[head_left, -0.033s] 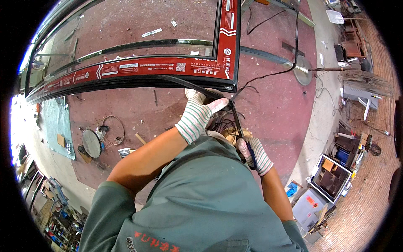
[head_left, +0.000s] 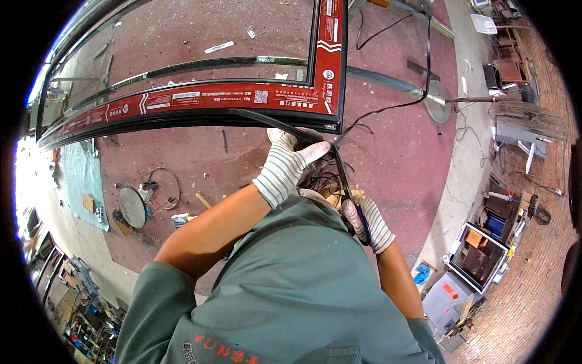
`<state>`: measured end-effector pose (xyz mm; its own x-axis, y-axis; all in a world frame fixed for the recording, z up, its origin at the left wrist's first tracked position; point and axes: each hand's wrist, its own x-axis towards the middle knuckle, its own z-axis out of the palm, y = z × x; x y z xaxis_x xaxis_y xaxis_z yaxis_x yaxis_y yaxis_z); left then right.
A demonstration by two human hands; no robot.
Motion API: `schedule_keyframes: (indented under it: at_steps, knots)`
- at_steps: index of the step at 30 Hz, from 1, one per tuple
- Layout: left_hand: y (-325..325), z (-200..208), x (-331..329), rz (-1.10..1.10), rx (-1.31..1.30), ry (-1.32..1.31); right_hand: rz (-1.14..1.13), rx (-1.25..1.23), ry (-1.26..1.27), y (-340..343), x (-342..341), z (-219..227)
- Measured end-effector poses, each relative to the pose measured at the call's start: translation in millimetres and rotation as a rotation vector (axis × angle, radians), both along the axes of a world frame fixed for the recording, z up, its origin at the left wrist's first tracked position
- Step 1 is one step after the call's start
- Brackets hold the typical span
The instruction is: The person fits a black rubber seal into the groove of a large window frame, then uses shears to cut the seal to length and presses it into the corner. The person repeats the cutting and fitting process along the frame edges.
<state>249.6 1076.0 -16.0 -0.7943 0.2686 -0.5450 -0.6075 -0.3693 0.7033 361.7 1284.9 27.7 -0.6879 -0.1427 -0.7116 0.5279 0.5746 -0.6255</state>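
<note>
Striped white knit gloves cover both hands at the centre of the frame. The left hand (head_left: 291,159) has its thumb laid along a black strip (head_left: 273,122), pinching it against bent fingers that are partly hidden, probably to steady it. Lower and to the right, the right hand (head_left: 367,223) curls around a dark loop-handled tool (head_left: 364,225), thumb pressed in; its working end is unclear against the strip, perhaps held close for control. The strip runs up-left to the lower edge of the red-faced window frame (head_left: 224,98) in the upper left, whose near corner sits just above the left hand, seemingly for easy reach. Farther out, a round disc (head_left: 132,207) lies at left on the red floor (head_left: 406,176), and an open box (head_left: 478,255) stands at lower right, apparently out of the way.
</note>
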Motion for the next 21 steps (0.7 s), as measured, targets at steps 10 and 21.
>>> schedule_keyframes:
  at_steps: [10, 21]
  knots:
    - [-0.1, 5.4, 0.4, 0.005, 0.022, -0.033, -0.118, -0.103, 0.333, 4.5, 25.2, -47.2]
    - [-4.2, -19.6, -1.8, -0.035, 0.008, 0.028, -0.129, -0.108, 0.229, -3.6, 17.7, -26.8]
